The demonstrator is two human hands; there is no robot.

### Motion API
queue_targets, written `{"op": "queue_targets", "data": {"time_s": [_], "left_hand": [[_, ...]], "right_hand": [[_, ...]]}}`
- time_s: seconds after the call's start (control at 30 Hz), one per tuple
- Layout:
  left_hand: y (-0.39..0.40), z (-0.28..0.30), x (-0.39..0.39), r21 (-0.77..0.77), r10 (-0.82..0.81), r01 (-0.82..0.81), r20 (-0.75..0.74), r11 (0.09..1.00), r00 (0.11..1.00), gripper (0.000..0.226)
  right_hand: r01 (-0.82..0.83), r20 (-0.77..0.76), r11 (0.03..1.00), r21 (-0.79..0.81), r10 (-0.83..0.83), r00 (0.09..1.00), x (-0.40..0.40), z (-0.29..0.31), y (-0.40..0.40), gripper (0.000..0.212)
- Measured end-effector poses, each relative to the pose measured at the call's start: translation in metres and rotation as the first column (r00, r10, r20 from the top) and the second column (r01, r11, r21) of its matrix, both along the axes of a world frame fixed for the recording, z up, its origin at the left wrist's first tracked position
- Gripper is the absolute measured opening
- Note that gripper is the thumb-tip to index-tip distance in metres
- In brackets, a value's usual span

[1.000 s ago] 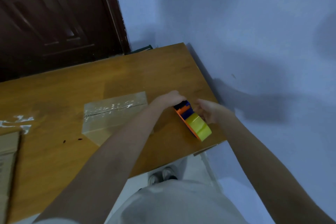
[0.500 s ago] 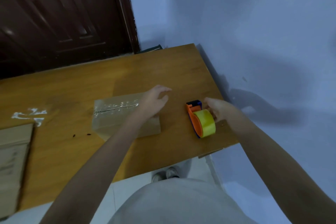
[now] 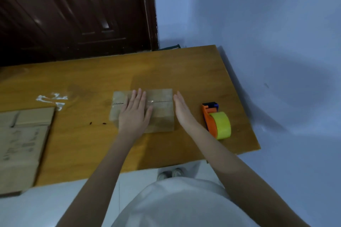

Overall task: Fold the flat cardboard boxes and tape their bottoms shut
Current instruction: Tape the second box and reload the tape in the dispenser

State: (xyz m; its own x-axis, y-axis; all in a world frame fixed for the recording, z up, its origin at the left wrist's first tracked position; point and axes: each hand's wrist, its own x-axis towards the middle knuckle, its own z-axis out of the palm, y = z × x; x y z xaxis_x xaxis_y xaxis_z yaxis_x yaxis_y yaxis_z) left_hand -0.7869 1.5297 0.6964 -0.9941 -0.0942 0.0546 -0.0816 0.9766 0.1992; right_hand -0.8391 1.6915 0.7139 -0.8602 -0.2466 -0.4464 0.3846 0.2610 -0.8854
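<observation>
Cardboard lies under the straight, flat fingers [image 3: 139, 97] of the left hand [image 3: 134, 114], which press the taped seam of the small box [image 3: 162, 112], while the right hand [image 3: 181, 110], fingers straight and holding nothing, stands edge-on at the box's right side. Right of the box the tape dispenser [image 3: 216, 121] sits apart on the bench [image 3: 83, 143]. This box's bottom looks sealed; the flat cardboard stack [image 3: 22, 143], well left of the box, seems still to fold.

Left hand [image 3: 135, 114] flat on box [image 3: 162, 110]

left hand [image 3: 135, 114] hiding box [image 3: 162, 108] seam middle, flat cardboard [image 3: 22, 142] cropped at left edge
</observation>
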Motion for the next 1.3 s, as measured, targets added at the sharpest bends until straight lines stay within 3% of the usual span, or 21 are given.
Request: {"op": "queue_targets", "data": {"time_s": [0.13, 0.27, 0.47, 0.67, 0.93, 1.03, 1.13, 1.2, 1.3], "left_hand": [[0.009, -0.008, 0.006, -0.063, 0.053, -0.053, -0.010, 0.997, 0.999, 0.070], [0.010, -0.009, 0.006, -0.055, 0.089, -0.089, -0.003, 0.995, 0.996, 0.070], [0.010, -0.010, 0.006, -0.050, 0.096, -0.097, -0.018, 0.994, 0.995, 0.068], [0.012, -0.009, 0.006, -0.056, 0.102, -0.104, -0.032, 0.993, 0.994, 0.069], [0.013, -0.010, 0.005, -0.060, 0.113, -0.115, -0.041, 0.992, 0.993, 0.067], [0.015, -0.008, 0.005, -0.071, 0.121, -0.121, -0.016, 0.990, 0.993, 0.069], [0.017, -0.005, 0.004, -0.065, 0.140, -0.137, 0.043, 0.988, 0.989, 0.071], [0.016, 0.000, 0.002, -0.014, 0.143, -0.142, 0.072, 0.990, 0.987, 0.064], [0.000, 0.017, -0.002, 0.144, 0.170, -0.175, 0.044, 0.974, 0.984, 0.058]], "right_hand": [[0.075, 0.104, 0.981, -0.178, -0.057, 0.993, 0.002, -0.012, -0.017, 0.057], [0.117, 0.142, 0.969, -0.216, -0.087, 0.986, 0.005, -0.012, -0.013, 0.050], [0.186, 0.286, 0.962, -0.198, -0.125, 0.950, 0.008, -0.014, -0.012, 0.044], [-0.004, 0.266, 0.995, -0.101, 0.031, 0.963, 0.007, -0.011, -0.005, 0.055], [-0.006, 0.372, 0.999, 0.042, -0.010, 0.928, 0.015, -0.021, -0.003, 0.068], [0.046, 0.264, 0.989, 0.139, -0.082, 0.961, 0.014, -0.020, 0.000, 0.054], [0.186, -0.021, 0.962, 0.200, -0.185, 0.982, 0.016, -0.015, 0.006, 0.040], [0.205, -0.165, 0.950, 0.237, -0.168, 0.972, 0.020, -0.006, 0.012, 0.029], [0.072, -0.140, 0.934, 0.350, -0.023, 0.990, 0.027, 0.010, 0.018, 0.024]]}}
